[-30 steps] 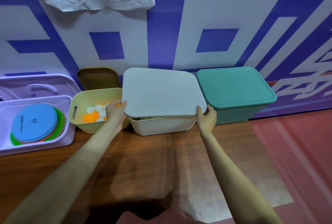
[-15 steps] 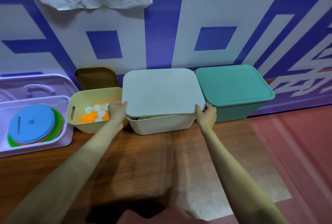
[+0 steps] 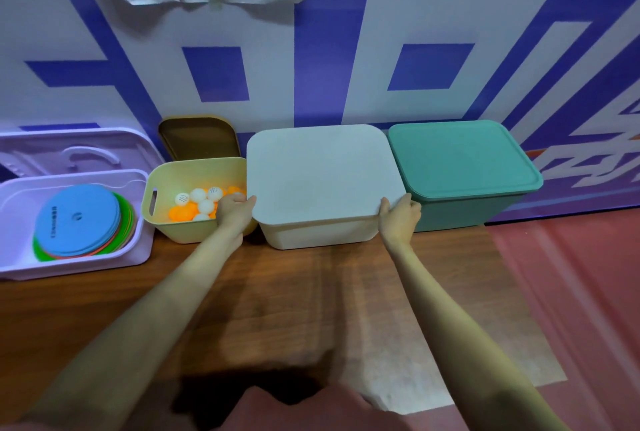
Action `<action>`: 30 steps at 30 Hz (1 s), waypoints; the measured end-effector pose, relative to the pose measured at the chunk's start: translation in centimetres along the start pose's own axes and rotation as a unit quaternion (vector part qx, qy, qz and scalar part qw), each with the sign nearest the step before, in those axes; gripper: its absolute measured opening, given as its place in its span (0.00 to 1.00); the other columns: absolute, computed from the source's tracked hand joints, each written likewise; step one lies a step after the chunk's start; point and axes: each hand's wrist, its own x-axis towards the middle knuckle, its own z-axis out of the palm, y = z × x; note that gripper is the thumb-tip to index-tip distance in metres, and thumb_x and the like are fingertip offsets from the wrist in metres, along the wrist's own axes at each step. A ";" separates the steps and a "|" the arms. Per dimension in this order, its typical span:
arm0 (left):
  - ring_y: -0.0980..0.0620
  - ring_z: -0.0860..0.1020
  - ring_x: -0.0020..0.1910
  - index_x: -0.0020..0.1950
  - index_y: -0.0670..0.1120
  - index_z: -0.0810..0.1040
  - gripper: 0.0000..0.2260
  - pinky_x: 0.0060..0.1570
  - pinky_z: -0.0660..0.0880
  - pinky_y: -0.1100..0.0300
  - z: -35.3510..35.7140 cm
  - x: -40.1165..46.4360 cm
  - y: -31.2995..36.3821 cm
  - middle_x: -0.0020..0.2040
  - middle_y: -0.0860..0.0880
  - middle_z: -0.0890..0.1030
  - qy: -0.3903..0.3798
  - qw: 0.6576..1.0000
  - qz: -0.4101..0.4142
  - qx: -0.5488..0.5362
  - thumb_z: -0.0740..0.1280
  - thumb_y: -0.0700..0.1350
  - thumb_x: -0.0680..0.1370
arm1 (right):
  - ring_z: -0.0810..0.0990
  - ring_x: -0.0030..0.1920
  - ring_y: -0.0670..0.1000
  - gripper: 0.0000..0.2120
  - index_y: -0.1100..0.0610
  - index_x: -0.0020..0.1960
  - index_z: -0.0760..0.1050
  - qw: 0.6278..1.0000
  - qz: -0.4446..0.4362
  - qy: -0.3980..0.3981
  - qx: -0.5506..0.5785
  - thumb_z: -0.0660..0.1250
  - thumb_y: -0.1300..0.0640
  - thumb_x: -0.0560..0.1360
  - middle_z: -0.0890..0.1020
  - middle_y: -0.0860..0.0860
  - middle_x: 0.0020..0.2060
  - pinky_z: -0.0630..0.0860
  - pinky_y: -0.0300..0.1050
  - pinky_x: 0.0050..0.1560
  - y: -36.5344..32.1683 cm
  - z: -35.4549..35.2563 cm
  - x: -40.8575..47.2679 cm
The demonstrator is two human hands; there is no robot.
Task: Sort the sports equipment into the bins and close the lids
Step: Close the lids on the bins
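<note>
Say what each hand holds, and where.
Both hold the white lid: left hand at its front left corner, right hand at its front right corner.

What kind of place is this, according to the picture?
Probably a sports hall or its equipment corner. A yellow bin holds table-tennis balls, a lilac bin holds flat training discs, and the wall banner and the red floor suit a gym.
</note>
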 end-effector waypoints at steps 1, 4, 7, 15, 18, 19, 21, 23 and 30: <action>0.48 0.72 0.46 0.36 0.46 0.70 0.10 0.49 0.72 0.57 0.0 0.2 -0.4 0.37 0.50 0.72 0.002 1.000 0.001 -0.002 0.66 0.42 0.77 | 0.67 0.62 0.64 0.19 0.68 0.63 0.66 0.999 -0.003 0.015 -0.030 0.61 0.55 0.79 0.68 0.66 0.62 0.67 0.53 0.60 -0.2 0.3 -0.5; 0.46 0.77 0.53 0.56 0.43 0.75 0.09 0.55 0.76 0.53 -0.4 0.1 -0.7 0.51 0.47 0.77 -0.005 1.000 0.026 0.008 0.67 0.43 0.77 | 0.64 0.68 0.64 0.21 0.63 0.69 0.66 0.986 -0.093 0.051 -0.125 0.62 0.58 0.78 0.65 0.66 0.67 0.65 0.59 0.66 -1.0 1.5 -2.0; 0.49 0.74 0.51 0.63 0.44 0.74 0.15 0.51 0.71 0.58 -0.7 0.4 0.2 0.51 0.47 0.76 -0.004 0.996 0.073 0.045 0.67 0.43 0.77 | 0.60 0.72 0.63 0.21 0.59 0.72 0.65 0.960 -0.226 -0.015 -0.166 0.58 0.57 0.80 0.63 0.65 0.71 0.58 0.59 0.69 -2.3 2.7 -2.8; 0.45 0.77 0.58 0.64 0.43 0.75 0.17 0.53 0.71 0.58 0.1 5.3 3.8 0.57 0.43 0.80 -0.030 0.990 0.120 0.070 0.69 0.41 0.76 | 0.53 0.75 0.64 0.29 0.52 0.76 0.56 0.896 -0.328 -0.149 -0.259 0.39 0.42 0.79 0.56 0.59 0.75 0.54 0.61 0.70 -7.0 5.6 -2.0; 0.45 0.77 0.58 0.63 0.40 0.77 0.16 0.55 0.71 0.59 0.7 7.8 5.2 0.56 0.42 0.81 -0.019 0.989 0.123 0.075 0.69 0.41 0.76 | 0.49 0.76 0.62 0.25 0.50 0.77 0.52 0.888 -0.329 -0.161 -0.279 0.46 0.45 0.82 0.52 0.58 0.76 0.51 0.59 0.71 -8.4 6.8 -0.6; 0.45 0.77 0.57 0.61 0.40 0.78 0.15 0.55 0.72 0.59 0.9 8.6 5.5 0.56 0.42 0.81 -0.013 0.990 0.118 0.072 0.70 0.42 0.76 | 0.49 0.76 0.62 0.24 0.50 0.77 0.52 0.888 -0.332 -0.156 -0.278 0.47 0.46 0.82 0.52 0.58 0.76 0.51 0.59 0.71 -8.7 7.1 -0.3; 0.45 0.78 0.56 0.59 0.39 0.79 0.13 0.55 0.73 0.58 1.4 9.9 6.0 0.55 0.43 0.82 -0.006 0.990 0.124 0.064 0.70 0.42 0.75 | 0.50 0.75 0.62 0.24 0.50 0.77 0.54 0.892 -0.336 -0.140 -0.270 0.47 0.46 0.82 0.53 0.59 0.76 0.51 0.59 0.71 -8.9 7.6 0.0; 0.45 0.78 0.55 0.58 0.39 0.80 0.13 0.56 0.75 0.56 1.9 10.9 6.0 0.54 0.43 0.82 -0.006 0.989 0.137 0.058 0.71 0.42 0.75 | 0.52 0.75 0.63 0.24 0.51 0.76 0.56 0.898 -0.335 -0.125 -0.257 0.48 0.47 0.82 0.55 0.59 0.76 0.52 0.59 0.71 -8.8 7.9 0.2; 0.51 0.76 0.49 0.55 0.44 0.79 0.08 0.55 0.74 0.55 2.5 13.3 5.8 0.51 0.45 0.80 -0.075 0.973 0.210 0.066 0.68 0.41 0.77 | 0.50 0.77 0.57 0.32 0.49 0.76 0.56 0.902 -0.348 -0.161 -0.197 0.50 0.36 0.76 0.54 0.55 0.77 0.48 0.55 0.74 -9.0 7.0 -0.6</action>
